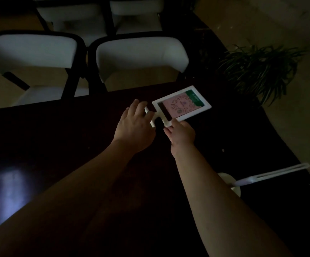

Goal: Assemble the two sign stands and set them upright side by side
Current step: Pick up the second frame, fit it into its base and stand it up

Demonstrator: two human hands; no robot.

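Note:
A white-framed sign panel (182, 102) with a pink and green card lies tilted over the dark table (57, 145), near its far edge. My right hand (181, 134) grips the panel's lower corner by its short white neck. My left hand (134, 125) is closed around a white base piece (151, 117) at the end of that neck; most of the piece is hidden under my fingers. The room is very dim.
A white desk lamp (258, 178) with a round base stands at the table's right edge. Two white chairs (141, 58) face the far side of the table, with more behind. A potted plant (258, 67) stands on the floor at right.

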